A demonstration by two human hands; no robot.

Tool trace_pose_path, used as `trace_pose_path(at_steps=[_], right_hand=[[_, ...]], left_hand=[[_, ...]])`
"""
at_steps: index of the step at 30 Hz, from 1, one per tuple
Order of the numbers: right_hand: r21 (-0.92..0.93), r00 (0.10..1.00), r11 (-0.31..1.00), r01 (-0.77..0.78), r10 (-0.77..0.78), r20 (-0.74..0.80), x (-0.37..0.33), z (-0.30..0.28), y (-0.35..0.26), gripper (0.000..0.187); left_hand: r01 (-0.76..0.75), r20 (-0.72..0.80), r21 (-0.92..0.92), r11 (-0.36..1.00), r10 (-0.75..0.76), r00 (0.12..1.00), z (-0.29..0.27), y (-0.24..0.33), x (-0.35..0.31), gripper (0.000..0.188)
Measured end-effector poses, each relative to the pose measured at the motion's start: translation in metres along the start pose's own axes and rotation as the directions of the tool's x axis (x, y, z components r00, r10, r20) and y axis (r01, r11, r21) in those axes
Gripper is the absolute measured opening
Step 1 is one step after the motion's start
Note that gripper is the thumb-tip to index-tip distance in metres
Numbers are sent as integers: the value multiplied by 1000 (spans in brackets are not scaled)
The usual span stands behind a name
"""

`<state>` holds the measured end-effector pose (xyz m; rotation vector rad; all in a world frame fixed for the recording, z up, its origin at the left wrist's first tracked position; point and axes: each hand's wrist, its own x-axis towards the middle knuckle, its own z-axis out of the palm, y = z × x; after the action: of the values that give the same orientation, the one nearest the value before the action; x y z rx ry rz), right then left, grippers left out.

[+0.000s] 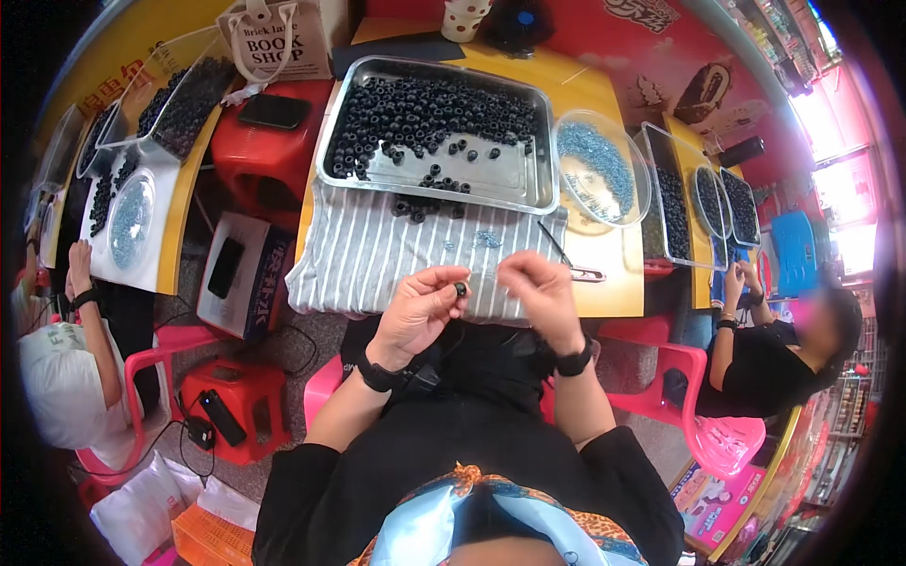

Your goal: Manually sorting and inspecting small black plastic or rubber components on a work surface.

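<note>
My left hand (420, 307) pinches a small black bead (461, 289) between thumb and fingertips, just above the front edge of a grey striped cloth (377, 255). My right hand (540, 294) is close beside it, fingers curled together near the bead; whether it holds anything is too small to tell. Behind the cloth a metal tray (528, 193) holds several black beads (425, 113). A few loose black beads (415, 209) and tiny blue pieces (486, 240) lie on the cloth.
A clear round bowl (604, 170) of small blue pieces sits right of the tray, and a thin tool (566, 257) lies on the yellow table. Red stools (269, 141) and boxes stand to the left. Other people sit at similar tables on both sides.
</note>
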<state>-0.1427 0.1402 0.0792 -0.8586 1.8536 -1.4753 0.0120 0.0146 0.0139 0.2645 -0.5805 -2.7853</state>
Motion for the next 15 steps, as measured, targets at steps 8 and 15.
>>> trace_pose_path(at_steps=[8, 15], right_hand=[[-548, 915, 741, 387, -381, 132, 46, -4, -34, 7], [-599, 907, 690, 406, -224, 356, 116, -7, -46, 14]], left_hand=[[-22, 58, -68, 997, 26, 998, -8, 1, 1, 20], [-29, 104, -47, 998, 34, 994, -10, -1, 0, 18]])
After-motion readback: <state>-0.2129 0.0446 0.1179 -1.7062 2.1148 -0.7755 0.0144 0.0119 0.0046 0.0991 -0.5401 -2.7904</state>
